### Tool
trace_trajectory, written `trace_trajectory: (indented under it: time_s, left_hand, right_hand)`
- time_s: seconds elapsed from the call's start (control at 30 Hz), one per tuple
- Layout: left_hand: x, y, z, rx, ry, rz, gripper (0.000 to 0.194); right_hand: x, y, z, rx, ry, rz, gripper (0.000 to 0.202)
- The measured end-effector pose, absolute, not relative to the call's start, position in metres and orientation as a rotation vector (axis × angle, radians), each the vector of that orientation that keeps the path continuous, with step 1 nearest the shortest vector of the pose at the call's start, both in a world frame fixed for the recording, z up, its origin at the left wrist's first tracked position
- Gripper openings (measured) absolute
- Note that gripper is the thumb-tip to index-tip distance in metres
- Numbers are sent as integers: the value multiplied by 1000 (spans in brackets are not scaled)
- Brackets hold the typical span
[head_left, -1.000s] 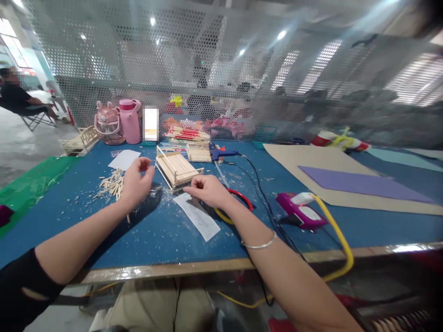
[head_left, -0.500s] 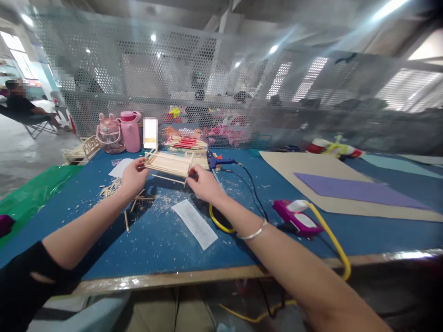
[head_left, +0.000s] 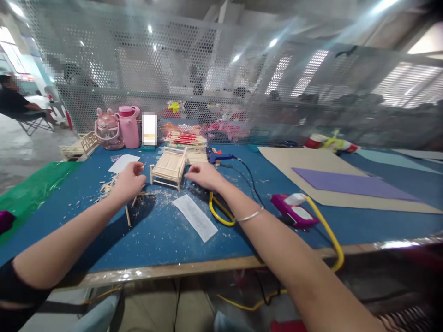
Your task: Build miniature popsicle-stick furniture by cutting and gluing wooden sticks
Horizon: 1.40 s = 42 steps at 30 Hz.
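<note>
Left hand point(head_left: 129, 181) and right hand point(head_left: 207, 176) — both half-curled, empty — flank a miniature stick bed point(head_left: 169, 166), untouched.

A small bed-shaped stick frame point(head_left: 168, 167) stands on the blue table point(head_left: 159, 244) between the left hand point(head_left: 129, 180) and the right hand point(head_left: 206, 176).
Both hands have bent fingers, the left near loose sticks point(head_left: 108, 186), the right just beside the frame and wearing a bracelet point(head_left: 249, 215) at its wrist; a paper strip point(head_left: 194, 217) lies in front (among pale crumbs, scattered rather freely), a blue glue gun point(head_left: 220, 157) rests behind the right hand, a purple power strip point(head_left: 294, 211) with a yellow cable point(head_left: 327, 225) sits farther right near a purple sheet point(head_left: 353, 184) overlying a tan one, and a pink bottle point(head_left: 129, 130) stands at the back left.
</note>
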<state>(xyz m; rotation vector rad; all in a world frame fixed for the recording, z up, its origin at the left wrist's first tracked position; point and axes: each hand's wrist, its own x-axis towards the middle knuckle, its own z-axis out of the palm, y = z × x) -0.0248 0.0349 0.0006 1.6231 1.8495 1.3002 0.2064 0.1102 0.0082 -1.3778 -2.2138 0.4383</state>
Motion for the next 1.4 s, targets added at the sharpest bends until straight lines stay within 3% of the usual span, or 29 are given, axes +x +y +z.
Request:
trace_trajectory:
  time_s: [0.1, 0.2, 0.4, 0.57, 0.7, 0.83, 1.03, 1.13, 1.27, 1.4]
  left_hand:
    - [-24, 58, -3, 1726, 1775, 1151, 29]
    - [-20, 58, -8, 1814, 1760, 1092, 21]
    - [-27, 42, -6, 1961, 1816, 1001, 19]
    - [-23, 35, -2, 2117, 1955, 846, 17]
    - [-15, 30, -2, 2104, 2048, 795, 19]
    - [-7, 30, -5, 2093, 2096, 833, 20]
    - [-4, 38, -13, 2089, 2010, 902, 23]
    - [-10, 41, -15, 2101, 1879, 895, 24]
    - [-33, 43, -3, 2103, 1857, 866, 44]
    - [-69, 43, 23, 2087, 2111, 875, 33]
  right_hand:
    - [188, 89, 5, -1353, -2341, 430, 22]
    - [189, 81, 13, -1385, -2381, 383, 18]
    - [261, 55, 34, -1803, -2365, 212, 14]
    - [283, 24, 17, -1945, -2414, 238, 43]
    - [283, 27, 11, -1956, -2156, 473, 48]
    - [289, 36, 11, -1686, -1815, 827, 57]
    - [261, 44, -1, -1939, -2135, 348, 32]
    - [245, 54, -2, -2003, -2209, 283, 32]
    - [247, 69, 9, -2040, -2247, 266, 33]
    - [254, 80, 24, -2104, -2175, 224, 37]
